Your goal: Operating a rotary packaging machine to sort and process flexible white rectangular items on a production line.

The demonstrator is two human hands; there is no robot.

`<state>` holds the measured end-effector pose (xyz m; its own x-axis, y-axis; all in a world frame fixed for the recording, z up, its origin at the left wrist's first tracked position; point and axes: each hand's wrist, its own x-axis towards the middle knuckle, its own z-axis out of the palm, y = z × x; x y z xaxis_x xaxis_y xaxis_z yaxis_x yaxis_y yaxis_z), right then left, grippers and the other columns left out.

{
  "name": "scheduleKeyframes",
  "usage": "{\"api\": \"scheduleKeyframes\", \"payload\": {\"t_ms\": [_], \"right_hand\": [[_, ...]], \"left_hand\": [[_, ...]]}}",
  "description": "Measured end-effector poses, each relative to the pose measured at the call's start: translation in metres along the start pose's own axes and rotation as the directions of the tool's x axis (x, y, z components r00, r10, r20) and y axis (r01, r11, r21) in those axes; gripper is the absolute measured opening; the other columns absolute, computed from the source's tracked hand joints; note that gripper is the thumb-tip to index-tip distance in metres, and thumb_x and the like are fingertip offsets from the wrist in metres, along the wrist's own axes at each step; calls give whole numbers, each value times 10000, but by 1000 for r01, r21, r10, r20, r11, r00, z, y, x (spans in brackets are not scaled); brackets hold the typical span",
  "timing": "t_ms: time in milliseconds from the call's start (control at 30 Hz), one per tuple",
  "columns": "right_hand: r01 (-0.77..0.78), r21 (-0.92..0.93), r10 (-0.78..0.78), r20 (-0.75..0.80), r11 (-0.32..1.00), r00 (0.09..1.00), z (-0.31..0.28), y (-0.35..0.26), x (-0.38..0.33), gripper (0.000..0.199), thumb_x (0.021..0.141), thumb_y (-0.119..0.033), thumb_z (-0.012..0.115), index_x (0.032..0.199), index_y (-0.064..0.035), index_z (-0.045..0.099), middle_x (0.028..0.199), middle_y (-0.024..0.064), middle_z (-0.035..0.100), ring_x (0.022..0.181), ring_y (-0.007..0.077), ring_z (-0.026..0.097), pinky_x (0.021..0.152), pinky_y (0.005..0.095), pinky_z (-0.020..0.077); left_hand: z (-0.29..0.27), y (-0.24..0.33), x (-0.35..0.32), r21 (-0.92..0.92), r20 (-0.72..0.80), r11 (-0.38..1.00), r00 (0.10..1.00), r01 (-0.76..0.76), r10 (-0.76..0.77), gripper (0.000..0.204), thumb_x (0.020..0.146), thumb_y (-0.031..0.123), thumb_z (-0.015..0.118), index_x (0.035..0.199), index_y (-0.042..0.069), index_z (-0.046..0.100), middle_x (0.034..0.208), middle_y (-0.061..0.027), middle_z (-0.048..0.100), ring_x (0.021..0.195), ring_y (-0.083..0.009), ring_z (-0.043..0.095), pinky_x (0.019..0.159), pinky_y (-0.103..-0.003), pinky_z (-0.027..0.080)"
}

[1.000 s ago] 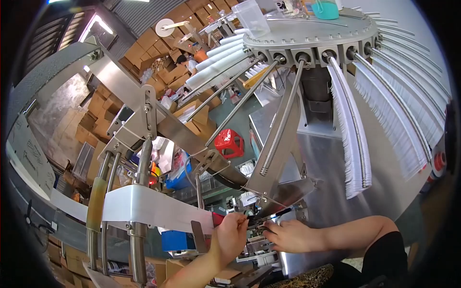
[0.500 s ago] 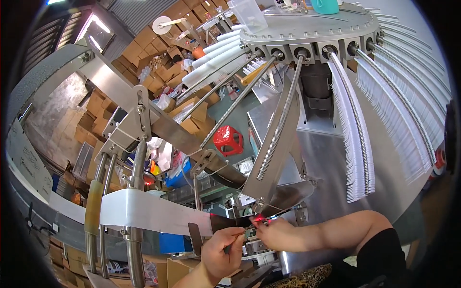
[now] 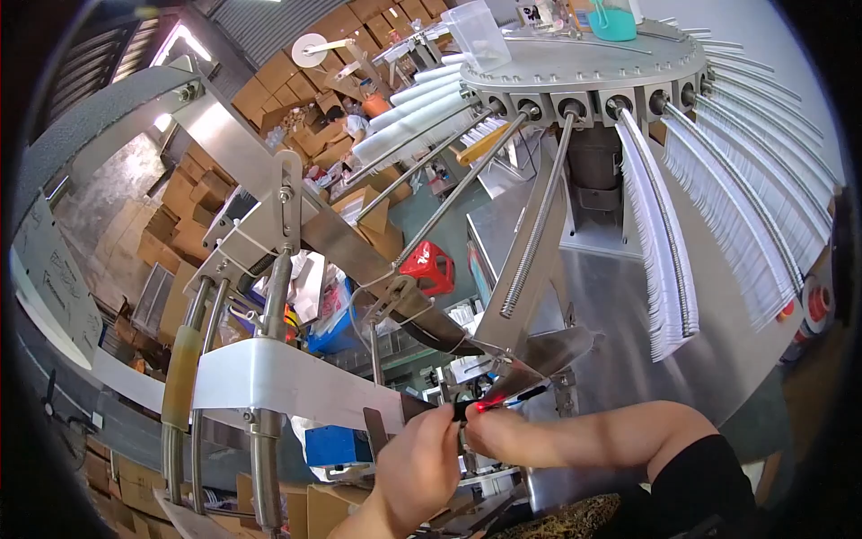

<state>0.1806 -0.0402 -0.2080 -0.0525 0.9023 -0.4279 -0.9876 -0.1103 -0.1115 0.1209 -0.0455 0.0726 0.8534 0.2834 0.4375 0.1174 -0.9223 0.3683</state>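
Nothing legible in this shot. Places with marks, none of them readable:
- White panel (image 3: 56,289), far left: dark scrawled lines on its face, bent by the lens; can't tell whether writing or drawing.
- Red stool (image 3: 425,269), floor, mid-frame: pale marks on the seat; too small to tell if lettering.
- Small white card or pack (image 3: 535,15), on the round metal top (image 3: 593,59) at the upper edge: black graphic, partly cut off by the frame; no characters I can make out.
- Red-and-white round thing (image 3: 817,303), right rim: pale and dark patches, blurred; can't tell if print.
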Motion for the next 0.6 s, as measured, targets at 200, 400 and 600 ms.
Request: {"api": "scheduleKeyframes", "payload": {"t_ms": [200, 400, 600], "right_hand": [[619, -636, -209, 755, -460, 621, 59, -36, -83, 108, 730, -129, 522, 755, -27, 547, 769, 111, 553, 645, 213, 538, 523, 299, 459], [382, -397, 130, 532, -835, 837, 95, -80, -218, 127, 718, -139, 504, 746, -22, 544, 844, 114, 525, 685, 257, 538, 627, 334, 470], [63, -242, -48, 425, -968, 904, 41, -113, -269, 241, 791, -294, 514, 798, -56, 550, 954, 126, 538, 716, 257, 547, 650, 381, 462]], "left_hand": [[20, -12, 1, 57, 158, 987, 974, 153, -160, 164, 780, 38, 546, 923, 1, 475, 750, -175, 582, 661, -327, 593, 566, -348, 465], [29, -24, 3, 84, 261, 956, 920, 281, -293, 129, 797, 46, 527, 906, -9, 486, 707, -172, 582, 663, -318, 597, 572, -334, 467], [21, -10, 1, -115, 136, 985, 985, 126, -110, 126, 813, 13, 502, 926, -30, 472, 740, -155, 590, 658, -246, 610, 572, -296, 474]]}}
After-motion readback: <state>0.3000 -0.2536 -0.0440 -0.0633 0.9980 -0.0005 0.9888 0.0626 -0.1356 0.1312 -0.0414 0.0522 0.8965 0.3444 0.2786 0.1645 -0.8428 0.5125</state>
